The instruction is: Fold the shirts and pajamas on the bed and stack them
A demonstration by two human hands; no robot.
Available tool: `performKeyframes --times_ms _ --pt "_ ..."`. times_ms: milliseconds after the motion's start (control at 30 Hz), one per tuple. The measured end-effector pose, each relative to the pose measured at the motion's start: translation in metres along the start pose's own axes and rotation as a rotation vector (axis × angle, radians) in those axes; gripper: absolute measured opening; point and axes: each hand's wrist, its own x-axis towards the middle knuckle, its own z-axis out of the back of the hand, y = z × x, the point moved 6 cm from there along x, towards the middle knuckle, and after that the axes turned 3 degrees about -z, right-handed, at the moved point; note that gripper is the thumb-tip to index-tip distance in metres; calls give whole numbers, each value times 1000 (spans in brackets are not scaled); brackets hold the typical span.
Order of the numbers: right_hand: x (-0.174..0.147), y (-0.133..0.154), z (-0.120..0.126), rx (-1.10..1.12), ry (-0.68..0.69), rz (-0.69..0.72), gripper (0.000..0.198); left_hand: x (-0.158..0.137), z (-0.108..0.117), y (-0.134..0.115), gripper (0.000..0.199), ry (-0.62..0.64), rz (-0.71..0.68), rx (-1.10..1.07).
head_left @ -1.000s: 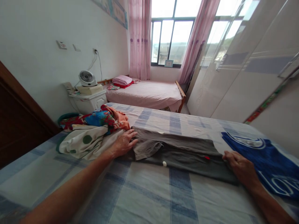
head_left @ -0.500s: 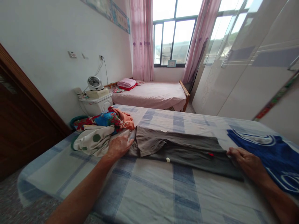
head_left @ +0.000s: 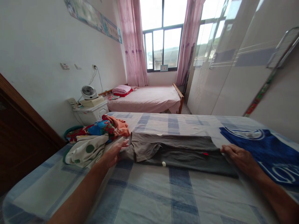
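Observation:
A dark grey T-shirt (head_left: 187,155) lies on the bed in a long folded strip, its short sleeve turned over the body near the left end. My left hand (head_left: 114,154) is at that left end, fingers stretched out and apart, beside a pale spotted cloth (head_left: 87,151). At the opposite end, my right hand (head_left: 238,155) has its fingers closed on the shirt's edge. Just beyond that hand is a blue garment (head_left: 268,152) with white lettering, spread flat.
A blue-and-white checked sheet (head_left: 149,193) covers the bed. Left of the shirt is a heap of orange and red-blue patterned clothes (head_left: 105,127). Farther back are a nightstand (head_left: 93,113) with a fan (head_left: 89,92), a pink bed (head_left: 149,99) and a wardrobe (head_left: 224,77).
The view has tilted up and turned slightly right. My left hand has loosened, its fingers now stretched out at the shirt's left end. My right hand keeps its hold.

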Motion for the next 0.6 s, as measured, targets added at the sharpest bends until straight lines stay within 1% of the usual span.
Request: performKeyframes --times_ms 67,100,133,167,233,267,333,400,433,500,567,600 --pt "-1 2 -1 -9 -9 27 37 1 -8 5 31 56 69 -141" --pt "-2 7 0 -19 -35 46 35 1 -13 6 30 100 94 -190" --pt "-4 16 2 -32 -71 67 34 2 -17 5 31 132 89 -200" --pt "-6 28 3 -40 -107 94 32 3 -20 4 32 148 76 -180" --pt "-14 64 1 -21 -135 176 29 6 -20 3 38 116 32 -93" --pt "-19 87 -3 15 -109 235 27 8 -18 3 45 82 5 -50" --pt "-31 138 -18 89 -5 401 25 11 -14 4 66 27 -43 -5" --pt "-44 184 -37 134 94 554 27 13 -13 6 82 52 -83 0" --pt "-50 202 -48 150 136 617 30 13 -14 5 86 74 -108 7" --pt "-59 226 -71 148 203 695 35 11 -14 3 86 106 -157 37" --pt "-65 236 -93 103 262 719 31 8 -15 0 81 123 -172 59" --pt "-66 237 -100 71 285 714 26 6 -16 0 79 133 -165 60"
